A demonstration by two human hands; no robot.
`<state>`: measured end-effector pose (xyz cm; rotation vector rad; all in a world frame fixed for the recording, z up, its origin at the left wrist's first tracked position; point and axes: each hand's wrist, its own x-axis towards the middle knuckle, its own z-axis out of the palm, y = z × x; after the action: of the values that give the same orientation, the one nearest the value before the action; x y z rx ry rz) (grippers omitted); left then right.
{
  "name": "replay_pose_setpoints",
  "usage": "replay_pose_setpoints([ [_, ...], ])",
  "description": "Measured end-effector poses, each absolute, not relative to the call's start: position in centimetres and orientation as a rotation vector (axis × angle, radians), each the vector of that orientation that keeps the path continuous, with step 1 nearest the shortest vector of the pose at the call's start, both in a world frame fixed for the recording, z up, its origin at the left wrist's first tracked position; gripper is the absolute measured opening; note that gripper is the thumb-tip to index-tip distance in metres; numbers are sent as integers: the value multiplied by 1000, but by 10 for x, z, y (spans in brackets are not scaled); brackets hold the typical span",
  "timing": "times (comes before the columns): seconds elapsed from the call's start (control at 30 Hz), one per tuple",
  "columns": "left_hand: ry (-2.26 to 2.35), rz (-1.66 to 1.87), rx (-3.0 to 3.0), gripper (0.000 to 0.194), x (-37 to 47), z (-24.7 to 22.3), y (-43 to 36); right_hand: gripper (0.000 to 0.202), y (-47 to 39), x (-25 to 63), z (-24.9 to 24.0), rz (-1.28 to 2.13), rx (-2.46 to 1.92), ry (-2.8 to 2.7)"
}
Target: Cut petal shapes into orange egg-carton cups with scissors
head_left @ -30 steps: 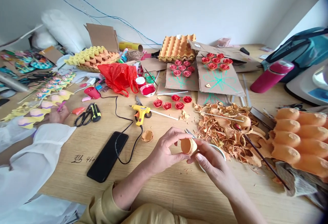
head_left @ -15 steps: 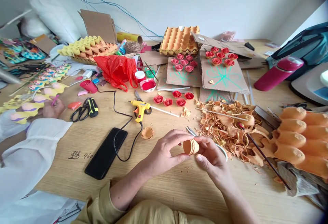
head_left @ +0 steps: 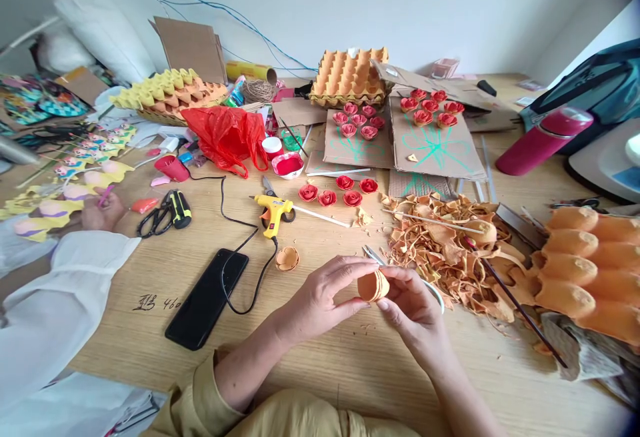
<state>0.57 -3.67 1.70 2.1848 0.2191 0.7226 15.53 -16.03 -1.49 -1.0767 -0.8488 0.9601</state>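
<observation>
Between my two hands sits a small stack of orange egg-carton cups (head_left: 371,286), tipped on its side with the layered edges showing. My left hand (head_left: 323,294) grips its left side with fingertips on top and thumb below. On its right side, the fingers and thumb of my right hand (head_left: 413,300) pinch it. Scissors (head_left: 371,254) lie just behind the stack, their handles hidden by my right hand. A cut, petal-edged orange cup (head_left: 287,259) rests on the table to the left. Beyond it lies a yellow glue gun (head_left: 273,214) with a white glue stick.
Orange scraps (head_left: 425,250) are heaped at right beside egg trays (head_left: 570,264). A black phone (head_left: 207,300) lies left. Red paper roses (head_left: 327,198) stand behind, others on cardboard (head_left: 435,150). A co-worker's hand (head_left: 103,210) works at far left. A pink flask (head_left: 545,140) stands right.
The stack of cups has turned slightly between my fingers, and my right thumb has shifted a little left. The rest looks the same.
</observation>
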Motion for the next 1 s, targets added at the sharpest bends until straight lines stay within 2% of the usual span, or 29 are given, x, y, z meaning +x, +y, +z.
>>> replay_pose_setpoints([
  [0.1, 271, 740, 2145, 58, 5, 17, -38, 32, -160, 153, -13, 941, -1050, -823],
  [0.43, 338, 733, 2120, 42, 7, 20, -41, 27, -159, 154, -6, 1031, -1004, -822],
  [0.67, 367, 734, 2053, 44, 7, 25, -43, 28, -160, 155, -8, 1116, -1019, -771],
  [0.83, 546, 818, 1866, 42, 3, 25, -35, 29, -162, 159, -10, 1225, -923, -460],
  [1.0, 695, 797, 2054, 45, 4, 18, -28, 33, -161, 162, -8, 1341, -751, -256],
])
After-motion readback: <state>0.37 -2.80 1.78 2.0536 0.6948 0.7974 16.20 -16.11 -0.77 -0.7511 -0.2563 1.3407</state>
